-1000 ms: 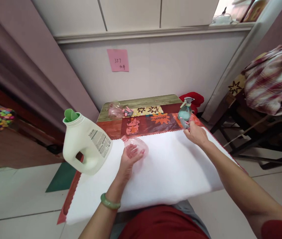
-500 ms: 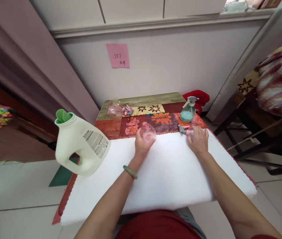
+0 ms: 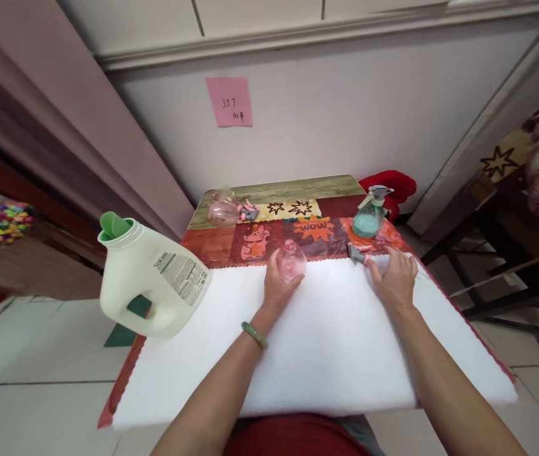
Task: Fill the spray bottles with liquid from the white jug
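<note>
My left hand [image 3: 277, 284], a green bangle on its wrist, is closed around a round pink transparent bottle [image 3: 294, 265]. The bottle stands upright with its mouth uncovered on the white cloth [image 3: 326, 342]. To the right, my right hand [image 3: 396, 278] rests on the cloth, fingers curled over the pink collar end of a grey spray head [image 3: 357, 254]; its tube is mostly hidden by the fingers. Just behind stands a teal spray bottle [image 3: 368, 221] with its spray head on. A clear pink spray bottle [image 3: 223, 209] lies on its side at the back left.
A large pale green jug [image 3: 155, 285], a green piece in its open mouth, stands at the table's left. The patterned table cover [image 3: 269, 244] shows behind the cloth. A pink note [image 3: 230, 101] is on the wall. Dark furniture [image 3: 478, 253] stands to the right.
The view has shifted slightly, so the right-hand side sits further right. My left hand still holds the pink bottle, and my right hand stays at the spray head.
</note>
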A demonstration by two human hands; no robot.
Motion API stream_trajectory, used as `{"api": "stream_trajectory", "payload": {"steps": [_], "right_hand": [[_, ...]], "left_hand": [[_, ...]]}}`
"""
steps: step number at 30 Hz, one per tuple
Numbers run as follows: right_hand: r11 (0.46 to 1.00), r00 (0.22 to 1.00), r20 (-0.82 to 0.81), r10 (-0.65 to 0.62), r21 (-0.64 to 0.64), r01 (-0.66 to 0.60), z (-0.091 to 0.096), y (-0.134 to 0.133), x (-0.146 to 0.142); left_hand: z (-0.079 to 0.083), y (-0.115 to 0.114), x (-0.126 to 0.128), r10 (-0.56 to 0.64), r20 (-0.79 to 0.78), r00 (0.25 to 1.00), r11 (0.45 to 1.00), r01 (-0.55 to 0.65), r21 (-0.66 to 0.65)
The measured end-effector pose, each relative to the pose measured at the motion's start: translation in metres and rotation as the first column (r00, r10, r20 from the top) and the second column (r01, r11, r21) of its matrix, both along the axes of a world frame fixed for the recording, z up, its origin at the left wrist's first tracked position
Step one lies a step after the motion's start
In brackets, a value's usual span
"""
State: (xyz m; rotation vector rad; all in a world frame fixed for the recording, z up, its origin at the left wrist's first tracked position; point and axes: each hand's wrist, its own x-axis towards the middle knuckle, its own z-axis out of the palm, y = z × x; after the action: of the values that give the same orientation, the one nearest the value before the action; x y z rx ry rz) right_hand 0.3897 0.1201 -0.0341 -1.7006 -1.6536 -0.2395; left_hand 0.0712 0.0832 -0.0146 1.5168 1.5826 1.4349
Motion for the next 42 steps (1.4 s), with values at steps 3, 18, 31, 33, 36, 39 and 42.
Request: {"api": "stream_trajectory", "payload": {"steps": [3,18,31,33,36,39,42], "right_hand": [[0.999,1.000,-0.014,-0.024,0.020,0.025,-0.001,0.000,0.001],[0.999,1.000,-0.015,-0.017,0.037,0.017,-0.002,-0.001,0.004],[0.982,0.997,0.058,0.048,0.182,-0.058,0.008,-0.007,-0.003],[0.987,0.994,0.085,0.063,0.142,-0.075,0.012,-0.006,-0.001],[0.999,0.998,0.037,-0.046,0.017,0.045,0.016,-0.006,0.013],[0.970,0.987,0.015,-0.161,-0.183,0.161,0.014,-0.012,0.037],[0.919,0.986,0.084,-0.142,-0.358,0.163,0.006,-0.020,0.059]], "left_hand": [[0.003,-0.001,-0.001,0.001,0.005,1.000,1.000,-0.001,0.001],[0.001,-0.029,-0.005,-0.018,-0.032,0.999,0.999,0.017,-0.037],[-0.005,-0.029,-0.004,0.005,-0.093,0.996,1.000,-0.002,0.031],[-0.006,-0.028,-0.004,-0.005,-0.100,0.995,1.000,0.007,0.025],[-0.008,-0.025,-0.006,-0.017,-0.104,0.994,0.999,0.021,0.031],[-0.007,-0.024,-0.016,-0.042,-0.133,0.990,0.999,0.046,0.026],[-0.003,-0.030,-0.038,-0.068,-0.226,0.972,0.997,0.071,0.007]]}}
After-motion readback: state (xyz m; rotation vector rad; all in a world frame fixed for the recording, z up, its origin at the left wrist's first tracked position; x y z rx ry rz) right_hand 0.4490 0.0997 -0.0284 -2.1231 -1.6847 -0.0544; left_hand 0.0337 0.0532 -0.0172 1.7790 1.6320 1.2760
